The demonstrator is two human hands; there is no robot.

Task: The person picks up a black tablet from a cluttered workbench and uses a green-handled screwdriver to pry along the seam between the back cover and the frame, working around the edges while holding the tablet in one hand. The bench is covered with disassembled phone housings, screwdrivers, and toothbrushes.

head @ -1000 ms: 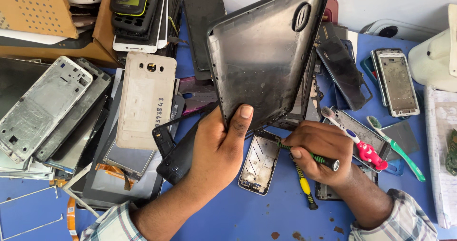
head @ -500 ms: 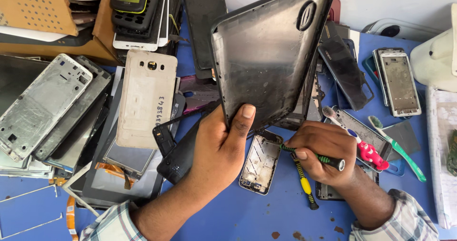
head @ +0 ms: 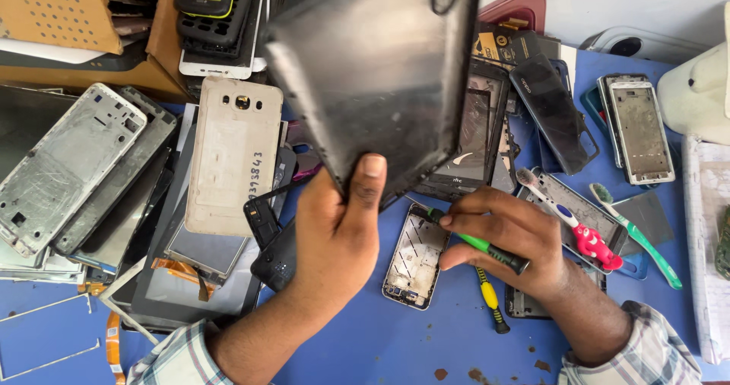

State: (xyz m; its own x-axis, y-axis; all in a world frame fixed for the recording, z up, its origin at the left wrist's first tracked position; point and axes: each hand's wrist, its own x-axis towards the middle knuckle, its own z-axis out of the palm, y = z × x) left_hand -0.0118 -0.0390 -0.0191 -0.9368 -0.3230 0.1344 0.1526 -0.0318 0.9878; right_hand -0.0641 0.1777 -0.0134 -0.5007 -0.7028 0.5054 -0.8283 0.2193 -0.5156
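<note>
Overhead, the left hand (head: 338,233) has a closed grip on the tablet back cover (head: 380,73); the right hand (head: 509,240) pinches a green screwdriver (head: 479,244).

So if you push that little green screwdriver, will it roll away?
Probably, once let go: the green screwdriver looks round and thin, and the blue table is flat. It seems light, since the right hand holds it with fingertips only.

tablet back cover (head: 380,73) top cut off, motion-blurred
</note>
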